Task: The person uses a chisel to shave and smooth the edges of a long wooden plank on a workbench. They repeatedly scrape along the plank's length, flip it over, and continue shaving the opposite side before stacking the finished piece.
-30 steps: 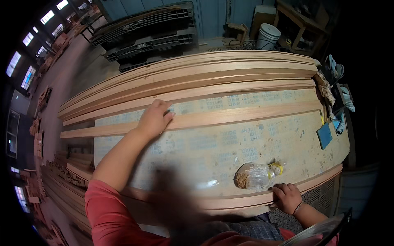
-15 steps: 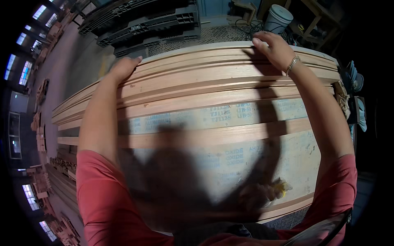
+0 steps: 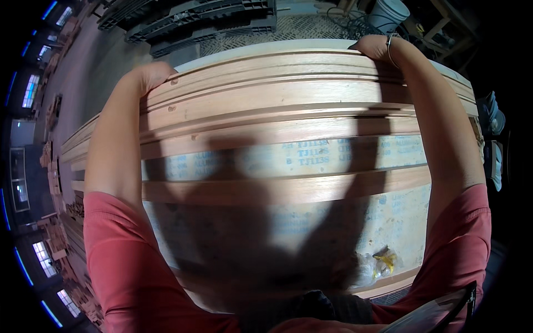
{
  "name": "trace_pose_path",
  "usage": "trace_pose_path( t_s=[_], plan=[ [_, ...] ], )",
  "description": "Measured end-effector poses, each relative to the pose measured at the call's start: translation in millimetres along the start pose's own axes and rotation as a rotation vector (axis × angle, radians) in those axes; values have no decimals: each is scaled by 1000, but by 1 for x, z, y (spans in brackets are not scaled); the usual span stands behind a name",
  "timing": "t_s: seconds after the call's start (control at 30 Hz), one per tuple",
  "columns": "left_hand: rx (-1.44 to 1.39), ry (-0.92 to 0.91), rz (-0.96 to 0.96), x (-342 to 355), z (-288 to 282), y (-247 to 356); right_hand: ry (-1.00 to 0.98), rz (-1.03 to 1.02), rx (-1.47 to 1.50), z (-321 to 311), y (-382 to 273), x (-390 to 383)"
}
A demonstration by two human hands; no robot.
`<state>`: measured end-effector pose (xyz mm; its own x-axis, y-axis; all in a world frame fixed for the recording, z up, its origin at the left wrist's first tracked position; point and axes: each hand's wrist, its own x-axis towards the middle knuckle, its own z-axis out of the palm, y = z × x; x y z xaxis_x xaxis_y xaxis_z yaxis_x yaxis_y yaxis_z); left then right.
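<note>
Long wooden strips (image 3: 250,93) lie side by side from left to right across the worktable. At their far edge, my left hand (image 3: 157,76) is curled over the outermost strips, toward the left. My right hand (image 3: 374,48), with a bangle at the wrist, grips the same far edge toward the right. Most fingertips of both hands are out of sight behind the wood. One separate strip (image 3: 288,187) lies closer to me, on a pale sheet with blue print (image 3: 311,222). The shadows of my head and arms fall over the sheet and strips.
A crumpled clear plastic bag with yellow on it (image 3: 379,264) lies near the front right. Black plastic pallets (image 3: 200,25) are stacked beyond the table. A white bucket (image 3: 388,15) and dark cables (image 3: 355,22) stand at the far right. Wood piles line the left side.
Both hands have curled further over the far edge, hiding more of their fingers. A wider pale band shows beyond the strips. The whole view has shifted slightly.
</note>
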<state>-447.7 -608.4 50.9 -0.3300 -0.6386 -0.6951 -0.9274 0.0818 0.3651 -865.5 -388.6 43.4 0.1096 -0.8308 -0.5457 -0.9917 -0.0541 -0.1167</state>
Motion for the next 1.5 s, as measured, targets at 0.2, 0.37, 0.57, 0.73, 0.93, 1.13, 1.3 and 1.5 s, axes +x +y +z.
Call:
trace_pose_path(
  t_s=[0.2,0.37,0.57,0.73,0.93,1.13,1.3,1.5],
  plan=[
    [-56,24,-23,-12,0,-4,-13,234,332,-12,-32,-22],
    [-93,16,-86,-19,-5,-4,-8,256,380,1,-29,-19],
    [-76,-22,-120,-63,-27,-22,-99,320,432,-50,-68,-38],
    [-63,-93,-167,-116,-21,-24,-188,371,414,-71,-102,-53],
    [-106,-32,-136,-127,-14,-44,-183,367,390,-69,-114,-62],
    [-120,108,-79,-124,-8,-37,171,357,428,-40,-98,-53],
    [-108,877,463,-122,11,-87,924,124,723,-5,-86,-63],
    [285,796,919,-292,149,-84,1188,91,605,48,-131,-198]
  ],
)
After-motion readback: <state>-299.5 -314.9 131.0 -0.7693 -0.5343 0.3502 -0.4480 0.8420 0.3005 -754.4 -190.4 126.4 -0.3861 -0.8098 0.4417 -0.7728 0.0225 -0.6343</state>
